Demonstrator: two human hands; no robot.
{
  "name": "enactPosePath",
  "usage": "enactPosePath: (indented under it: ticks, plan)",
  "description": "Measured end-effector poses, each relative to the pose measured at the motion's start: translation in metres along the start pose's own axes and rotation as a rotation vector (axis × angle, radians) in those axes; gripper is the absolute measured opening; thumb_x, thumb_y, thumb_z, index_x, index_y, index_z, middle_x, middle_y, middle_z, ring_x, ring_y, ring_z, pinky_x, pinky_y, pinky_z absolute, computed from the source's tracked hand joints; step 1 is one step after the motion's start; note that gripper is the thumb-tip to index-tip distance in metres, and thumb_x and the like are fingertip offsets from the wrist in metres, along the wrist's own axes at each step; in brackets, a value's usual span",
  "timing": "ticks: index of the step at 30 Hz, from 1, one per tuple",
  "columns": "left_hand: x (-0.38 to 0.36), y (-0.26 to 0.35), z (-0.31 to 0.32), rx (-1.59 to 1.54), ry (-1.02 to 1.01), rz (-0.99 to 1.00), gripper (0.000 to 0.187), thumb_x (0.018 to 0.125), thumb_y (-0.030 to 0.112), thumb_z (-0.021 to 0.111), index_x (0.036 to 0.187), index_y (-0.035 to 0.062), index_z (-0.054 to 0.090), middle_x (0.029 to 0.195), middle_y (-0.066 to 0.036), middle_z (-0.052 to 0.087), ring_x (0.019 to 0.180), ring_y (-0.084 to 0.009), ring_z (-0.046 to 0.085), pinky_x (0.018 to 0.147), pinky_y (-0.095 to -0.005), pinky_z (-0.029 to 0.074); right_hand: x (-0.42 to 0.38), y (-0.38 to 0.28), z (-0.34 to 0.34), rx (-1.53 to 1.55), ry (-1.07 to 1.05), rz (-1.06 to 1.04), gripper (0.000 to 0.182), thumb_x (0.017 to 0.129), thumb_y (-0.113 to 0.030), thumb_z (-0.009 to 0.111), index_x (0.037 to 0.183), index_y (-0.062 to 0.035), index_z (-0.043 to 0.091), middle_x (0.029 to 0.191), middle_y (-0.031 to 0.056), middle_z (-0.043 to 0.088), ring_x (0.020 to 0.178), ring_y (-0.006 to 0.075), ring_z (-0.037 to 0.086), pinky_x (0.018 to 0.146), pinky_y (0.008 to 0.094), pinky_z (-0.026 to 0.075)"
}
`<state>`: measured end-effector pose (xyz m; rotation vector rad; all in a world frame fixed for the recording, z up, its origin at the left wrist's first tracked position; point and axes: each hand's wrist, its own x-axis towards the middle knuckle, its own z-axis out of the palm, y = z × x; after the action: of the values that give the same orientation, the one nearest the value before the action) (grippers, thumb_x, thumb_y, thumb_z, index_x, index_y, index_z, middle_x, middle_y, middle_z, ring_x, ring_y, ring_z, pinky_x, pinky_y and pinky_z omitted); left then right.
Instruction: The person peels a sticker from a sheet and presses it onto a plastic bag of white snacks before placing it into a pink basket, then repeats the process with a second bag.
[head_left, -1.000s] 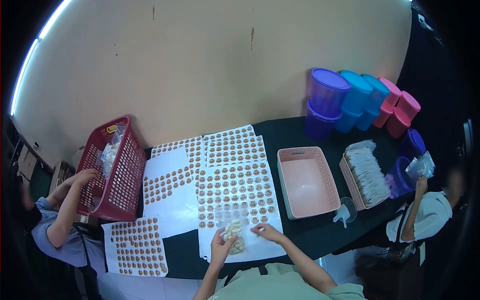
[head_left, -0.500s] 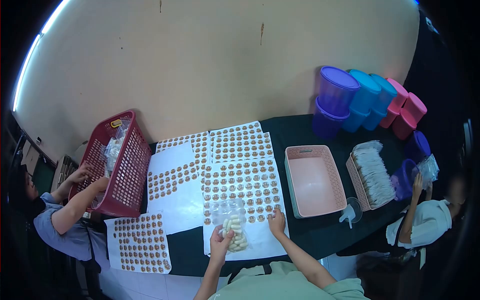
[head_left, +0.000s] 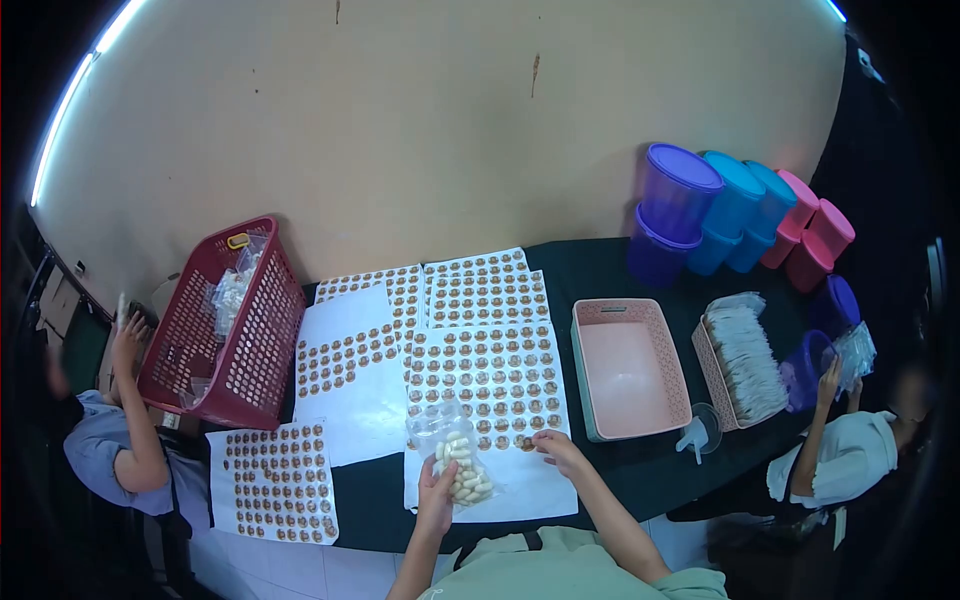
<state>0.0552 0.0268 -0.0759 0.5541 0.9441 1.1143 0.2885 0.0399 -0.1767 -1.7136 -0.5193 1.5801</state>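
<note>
Dark table (head_left: 650,480) before a plain wall (head_left: 420,130); my left hand (head_left: 436,502) is closed on the bag of white capsules (head_left: 466,472), over a white sheet (head_left: 535,492).
The bag points away from me, leaning left; my right hand (head_left: 563,455) is near its right side, fingers partly curled, and I cannot tell if they pinch anything.

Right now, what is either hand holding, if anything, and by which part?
The left hand holds the clear bag of pale capsules by its left side, thumb in front. Whether the right hand holds anything small cannot be told.
</note>
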Motion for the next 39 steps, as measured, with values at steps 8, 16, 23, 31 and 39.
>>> enactPosePath:
  ticks: [8,16,23,31,39]
  plan:
    - [-0.004,0.001,0.022,0.229,-0.122,0.051,0.04,0.083,0.012,0.054,0.117,0.0021,0.035,0.098,-0.011,0.055,0.085,-0.0151,0.056,0.071,-0.0262,0.048,-0.125,-0.074,0.041,0.37,-0.344,-0.482,0.013,0.076,-0.005,0.059,0.089,-0.0026,0.055,0.078,0.0014,0.056,0.073,0.0068,0.052,0.066,0.019,0.04]
    - [-0.007,0.005,0.043,0.195,-0.185,0.084,0.038,0.089,0.022,0.043,0.118,0.0009,0.033,0.101,-0.01,0.053,0.086,-0.0125,0.054,0.071,-0.0239,0.045,-0.147,-0.073,0.072,0.208,0.019,-0.749,0.018,0.072,-0.003,0.063,0.085,-0.0006,0.051,0.075,0.0025,0.054,0.069,0.0063,0.049,0.065,0.0189,0.04]
    - [-0.004,0.002,0.039,0.254,-0.172,0.12,0.039,0.089,0.03,0.04,0.117,0.0029,0.034,0.098,-0.009,0.054,0.081,-0.0088,0.054,0.068,-0.0216,0.046,-0.15,-0.076,0.081,0.163,0.128,-0.818,0.017,0.073,-0.003,0.063,0.084,-0.0001,0.05,0.075,0.0028,0.053,0.068,0.0062,0.048,0.063,0.0191,0.039]
    - [-0.012,0.017,0.045,0.195,-0.192,0.163,0.038,0.085,0.014,0.051,0.116,-0.0003,0.034,0.099,-0.012,0.054,0.089,-0.0134,0.054,0.074,-0.0233,0.044,-0.149,-0.076,0.092,0.083,0.176,-0.876,0.016,0.073,-0.001,0.061,0.084,-0.0006,0.05,0.074,0.0028,0.053,0.066,0.0066,0.048,0.061,0.0196,0.04]
    - [-0.007,0.029,0.031,0.143,-0.214,0.148,0.032,0.082,0.004,0.053,0.111,0.0002,0.039,0.098,-0.011,0.055,0.086,-0.0144,0.057,0.075,-0.0249,0.047,-0.152,-0.084,0.099,-0.234,0.411,-0.976,0.031,0.066,-0.011,0.07,0.088,-0.0018,0.049,0.072,0.0036,0.053,0.067,0.0077,0.042,0.061,0.0216,0.037]
